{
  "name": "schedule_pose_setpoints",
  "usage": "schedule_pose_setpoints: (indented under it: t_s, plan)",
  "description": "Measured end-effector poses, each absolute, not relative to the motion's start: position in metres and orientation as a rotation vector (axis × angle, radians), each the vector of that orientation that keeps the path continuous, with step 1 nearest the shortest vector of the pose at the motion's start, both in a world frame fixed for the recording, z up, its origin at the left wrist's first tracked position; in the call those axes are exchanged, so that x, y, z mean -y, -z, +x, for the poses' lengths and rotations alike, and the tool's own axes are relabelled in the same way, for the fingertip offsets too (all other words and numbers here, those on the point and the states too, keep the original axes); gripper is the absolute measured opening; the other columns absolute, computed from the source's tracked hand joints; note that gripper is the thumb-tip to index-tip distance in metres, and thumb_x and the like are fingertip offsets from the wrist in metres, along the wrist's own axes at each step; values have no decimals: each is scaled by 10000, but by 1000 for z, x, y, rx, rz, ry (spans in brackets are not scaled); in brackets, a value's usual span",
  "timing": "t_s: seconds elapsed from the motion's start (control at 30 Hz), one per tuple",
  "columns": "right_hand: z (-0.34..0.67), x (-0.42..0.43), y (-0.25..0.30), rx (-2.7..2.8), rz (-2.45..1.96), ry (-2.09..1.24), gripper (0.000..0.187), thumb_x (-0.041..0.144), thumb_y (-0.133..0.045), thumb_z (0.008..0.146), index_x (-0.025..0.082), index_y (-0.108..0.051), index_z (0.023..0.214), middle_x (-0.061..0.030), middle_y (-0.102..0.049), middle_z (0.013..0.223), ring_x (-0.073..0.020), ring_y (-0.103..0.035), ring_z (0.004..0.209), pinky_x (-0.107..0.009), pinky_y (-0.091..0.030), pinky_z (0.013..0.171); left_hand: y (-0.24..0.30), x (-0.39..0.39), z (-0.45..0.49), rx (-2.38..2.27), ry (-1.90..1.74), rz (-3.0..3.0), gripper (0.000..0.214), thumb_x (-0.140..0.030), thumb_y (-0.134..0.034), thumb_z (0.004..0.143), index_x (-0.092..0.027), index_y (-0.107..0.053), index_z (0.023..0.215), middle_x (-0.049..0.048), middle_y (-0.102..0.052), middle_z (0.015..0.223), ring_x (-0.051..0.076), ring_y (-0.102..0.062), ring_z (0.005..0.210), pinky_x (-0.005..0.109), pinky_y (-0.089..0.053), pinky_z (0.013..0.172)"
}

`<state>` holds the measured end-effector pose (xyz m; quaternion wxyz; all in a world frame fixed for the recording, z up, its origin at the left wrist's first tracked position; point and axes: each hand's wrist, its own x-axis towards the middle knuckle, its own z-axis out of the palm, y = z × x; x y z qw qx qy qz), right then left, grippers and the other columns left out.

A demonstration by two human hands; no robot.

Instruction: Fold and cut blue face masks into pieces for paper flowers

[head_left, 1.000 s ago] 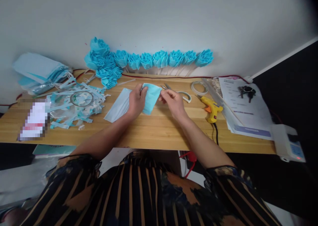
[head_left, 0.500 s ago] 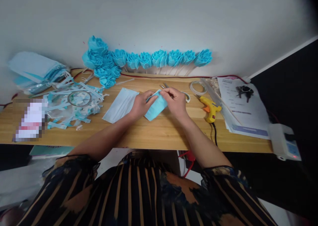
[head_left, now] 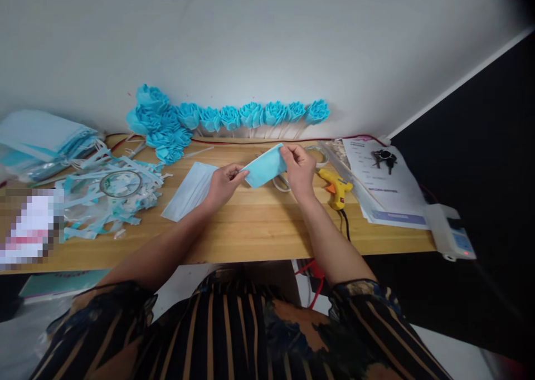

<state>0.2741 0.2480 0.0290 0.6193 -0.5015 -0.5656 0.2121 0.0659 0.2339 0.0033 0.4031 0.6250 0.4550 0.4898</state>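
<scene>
forearms [head_left: 332, 238] angled in over the table [head_left: 251, 236], L hand [head_left: 225, 186] pinching L end of the blue sheet [head_left: 265, 168] btwn thumb n fingers, R hand [head_left: 299, 168] same at upper R corner, sheet's tilted btwn em

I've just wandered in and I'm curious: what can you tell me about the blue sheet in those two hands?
The blue sheet is bright, roughly rectangular and thin-looking, like soft mask fabric, with a pale upper edge. Whether it is folded is unclear. It slants, right end higher, and appears held above the wooden table. The left hand pinches its left end; the right hand grips it near the upper right corner.
</scene>
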Motion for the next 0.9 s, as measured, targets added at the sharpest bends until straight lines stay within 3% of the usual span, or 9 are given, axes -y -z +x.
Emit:
schedule_pose_setpoints:
  t_s: [0.3, 0.43, 0.77, 0.9]
  plan:
    - [274, -248, -30, 1252, -1172, -528, 269, 464, -698, 844, 201, -715, 792, 5, -650, 712, -168, -573, 727, -281, -465, 657, -4, -234, 65, -1185, -1234, 1554, 391, -561, -742, 761, -171, -721, 755, -9, -588, 619, 108, -422, 562, 240, -307, 536]
    - [274, -247, -29, 1248, -1188, -515, 281, 474, -675, 845, 200, -717, 800, 6, -633, 703, -166, -569, 724, -279, -456, 644, -5, -233, 65, -1181, -1234, 1548, 402, -568, -756, 754, -167, -731, 765, 4, -626, 661, 115, -469, 590, 240, -346, 553]
    - [273, -246, -31, 1232, -1174, -451, 287, 478, -649, 866, 204, -687, 787, 10, -599, 686, -165, -555, 705, -282, -457, 649, -6, -233, 65, -1168, -1207, 1590, 415, -578, -715, 794, -167, -715, 737, -17, -544, 599, 104, -395, 564, 243, -308, 533]
    - [273, -247, -31, 1234, -1185, -425, 292, 486, -634, 869, 209, -679, 784, 11, -585, 680, -163, -535, 691, -280, -441, 631, -6, -233, 66, -1156, -1209, 1567, 386, -548, -717, 773, -164, -743, 763, 1, -605, 641, 115, -449, 584, 252, -346, 558]
